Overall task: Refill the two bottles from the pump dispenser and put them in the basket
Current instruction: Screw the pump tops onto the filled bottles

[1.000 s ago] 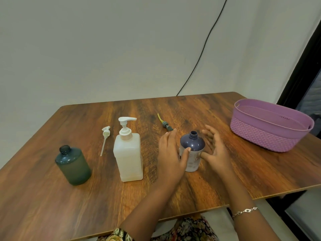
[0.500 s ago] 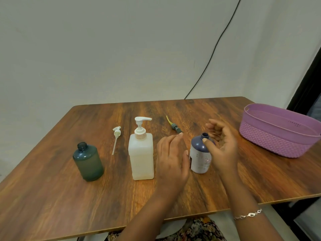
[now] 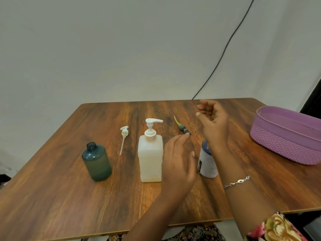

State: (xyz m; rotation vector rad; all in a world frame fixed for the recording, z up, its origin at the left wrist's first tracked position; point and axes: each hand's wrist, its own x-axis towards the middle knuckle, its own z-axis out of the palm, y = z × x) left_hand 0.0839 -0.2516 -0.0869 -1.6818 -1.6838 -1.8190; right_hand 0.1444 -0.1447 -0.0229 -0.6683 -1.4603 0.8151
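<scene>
I am reading both hands as empty. The left hand (image 3: 177,159) is hovering with its fingers straight and relaxed. The right hand (image 3: 214,126) is hanging raised with its fingers loosely curled, and I am seeing nothing in it.

The dark blue round plastic bottle (image 3: 206,164), with a pale label, is standing upright on the brown wooden table (image 3: 52,197), long axis vertical. It is just to the right of the left hand, and the right forearm is crossing in front of its neck. The white square translucent pump dispenser (image 3: 150,160) is standing just to the left of the left hand, its spout pointing right, toward that hand and the bottle beyond. I am judging the left hand nearer to both. The coming move is turning on bringing spout and bottle mouth together.

The teal round open-necked plastic bottle (image 3: 96,162) is standing well to the left, beyond the dispenser. The purple oval woven-look basket (image 3: 284,136) is sitting well to the right of the right hand.

A dark vertical strip on the pale label is carrying white lettering, which I am finding too blurred to read. The dispenser is showing no writing.
</scene>
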